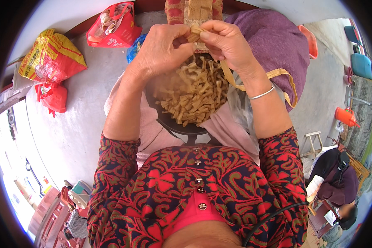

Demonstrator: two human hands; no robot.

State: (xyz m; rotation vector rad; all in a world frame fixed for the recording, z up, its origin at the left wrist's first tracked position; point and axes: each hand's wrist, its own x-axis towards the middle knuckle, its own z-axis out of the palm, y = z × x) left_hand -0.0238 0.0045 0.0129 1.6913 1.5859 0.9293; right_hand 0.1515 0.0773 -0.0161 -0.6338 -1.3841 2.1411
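One flat, pliable tan strip [195,34], folded into a small bundle, pinched by both grips, left hand [165,47] and right hand [228,44]; loose tail loops by right wrist. One round dark basin [178,127]: heap of short, wrinkled tan pieces [190,101], uncountable. One bulky purple fabric bundle [273,47] alongside.

You've got print on 2 things, both at the upper left of your view: a yellow-and-red sack [53,56] with red lettering on its yellow bands plus 1 pale round mark, and a red carrier bag [123,33] with a few pale characters low on its front. You can see both surfaces are slanted and creased; their smaller print is too tiny to make out.
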